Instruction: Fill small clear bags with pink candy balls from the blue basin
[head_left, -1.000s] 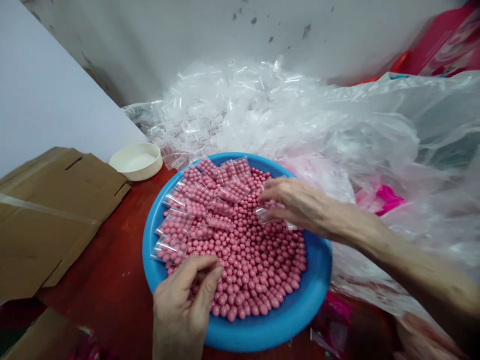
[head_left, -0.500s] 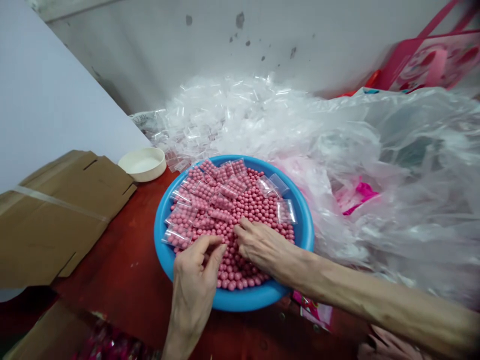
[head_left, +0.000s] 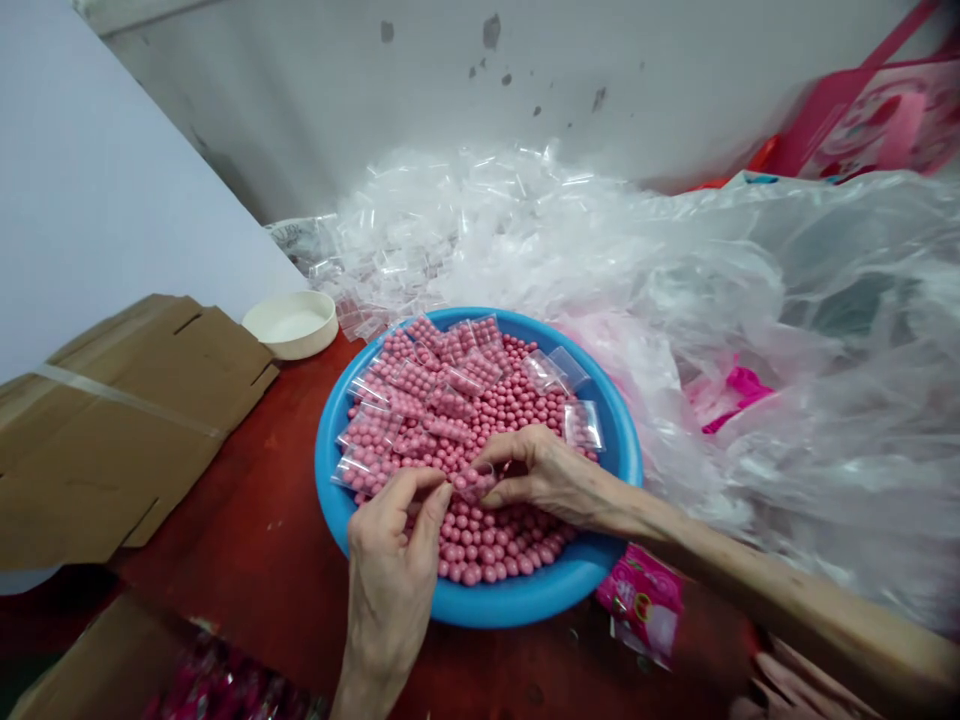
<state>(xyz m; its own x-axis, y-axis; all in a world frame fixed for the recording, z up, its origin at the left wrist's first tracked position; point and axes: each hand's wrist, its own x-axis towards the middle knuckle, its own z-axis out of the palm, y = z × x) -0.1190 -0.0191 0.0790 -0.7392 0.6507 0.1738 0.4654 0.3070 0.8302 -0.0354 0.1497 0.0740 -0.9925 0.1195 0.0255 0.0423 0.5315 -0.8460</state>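
Note:
A blue basin holds loose pink balls, with several small clear packets of the same balls lying on top at the left. Over the near part of the basin, the thumb and forefinger of my left hand pinch one end of a small clear plastic packet. My right hand has its fingers closed at the packet's other end, and pink balls show through the film. Flat packets, with no balls visible inside, lie at the basin's right side.
Behind the basin rises a heap of clear plastic packets. Crumpled plastic sheeting spreads to the right. Folded cardboard and a white dish are at the left. A pink printed packet lies on the red table.
My right hand has risen from among the loose balls to the packet, its fingers now at the packet's edge. My left hand keeps its pinch. More of the pink printed packet shows.

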